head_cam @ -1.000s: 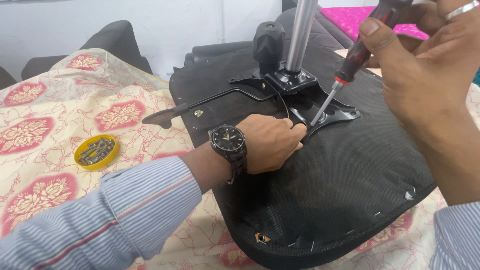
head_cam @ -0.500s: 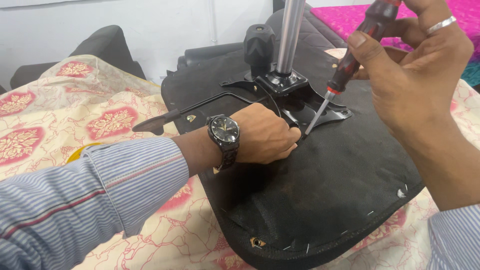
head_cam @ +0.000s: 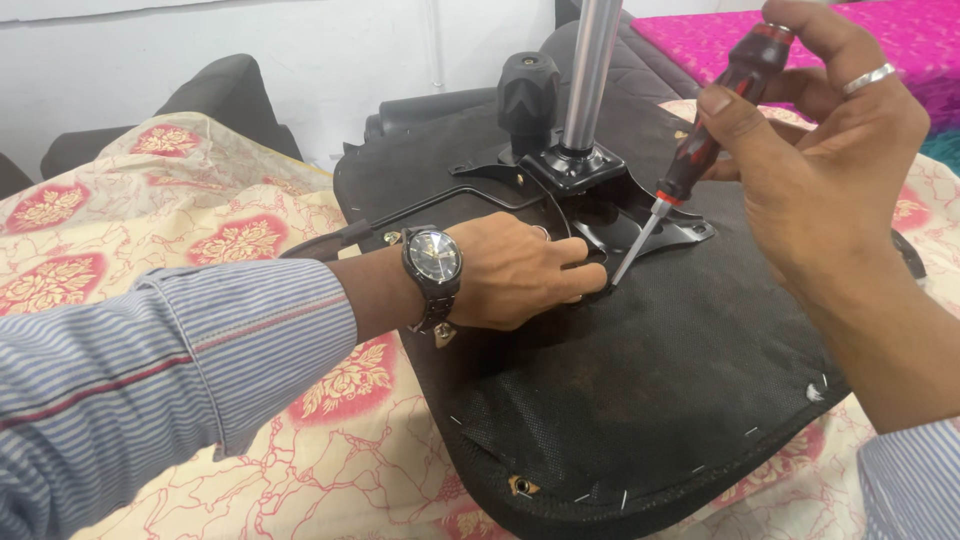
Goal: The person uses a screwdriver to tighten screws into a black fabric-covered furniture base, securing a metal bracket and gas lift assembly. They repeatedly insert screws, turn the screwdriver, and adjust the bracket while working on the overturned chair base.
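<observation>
Item: chair seat, upturned, underside uppermost. Black woven fabric covering, dusty and scuffed, stapled along the rounded near edge; a small brass-coloured fitting shows at the front rim. It lies on a cream bedsheet printed with red floral medallions, and takes up the middle of the head view.

Fitted: black metal mounting plate, spread flat on the seat's underside, with angled arms and a raised central socket. A silvery steel column stands upright out of that socket. A black ribbed knob stands just beside the column, on its left. A thin black lever runs from the plate toward the seat's left edge.

Tool: screwdriver, red-and-black handle, slim bright shaft, tilted down and leftward; its tip meets the plate's near edge.

Right hand: fingers closed round the screwdriver handle, a silver ring on one finger, raised above the seat's right part.

Left hand: lies palm down on the seat, fingers curled against the plate right at the screwdriver tip; whether they pinch anything there cannot be told. Dark wristwatch with a round face on the wrist; striped blue-and-white sleeve behind it.

Background: dark cushion at upper left, pink patterned cloth at upper right.
</observation>
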